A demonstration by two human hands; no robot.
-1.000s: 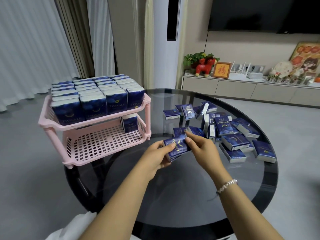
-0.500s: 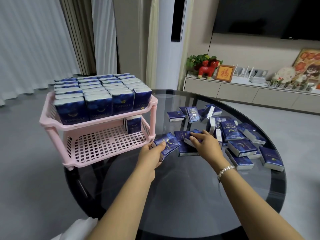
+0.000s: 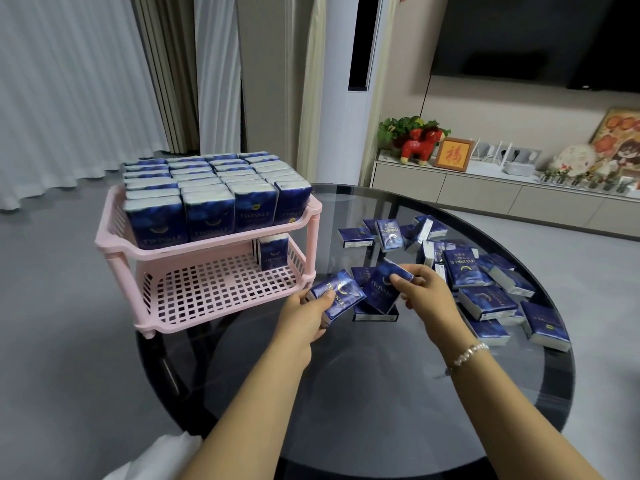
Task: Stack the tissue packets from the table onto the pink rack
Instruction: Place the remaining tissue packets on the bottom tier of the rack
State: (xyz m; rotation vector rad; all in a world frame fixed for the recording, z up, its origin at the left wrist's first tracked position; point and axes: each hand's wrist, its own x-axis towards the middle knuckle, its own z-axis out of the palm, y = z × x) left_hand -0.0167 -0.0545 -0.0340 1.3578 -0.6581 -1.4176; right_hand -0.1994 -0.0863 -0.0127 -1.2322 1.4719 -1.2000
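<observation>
The pink rack point(image 3: 207, 251) is sitting at the rim of the round dark glass table point(image 3: 381, 393), its near foot close to the table edge. Its top tier is packed full with upright blue tissue packets point(image 3: 207, 192), while the lower tier is lying almost bare, holding a single upright packet point(image 3: 273, 252) at its back corner beside the rack's post. That open grid is offering the only free room on the rack. In front of the rack and toward the person, the glass is lying bare; out from the rack's open side, loose tissue packets point(image 3: 485, 289) are lying scattered in a heap across the table.

Both forearms are reaching forward over the bare glass. The left hand point(image 3: 304, 317) is gripping a blue packet point(image 3: 337, 294) at one end, thumb on top, holding it tilted just beside the rack's lower front corner. The right hand point(image 3: 424, 292), with a beaded bracelet point(image 3: 467, 353) at the wrist, is pinching another packet point(image 3: 384, 284) by its upper corner and lifting it tilted, at the near edge of the heap. A further packet point(image 3: 374, 315) is lying flat on the glass beneath the two held ones, which are nearly touching each other.
</observation>
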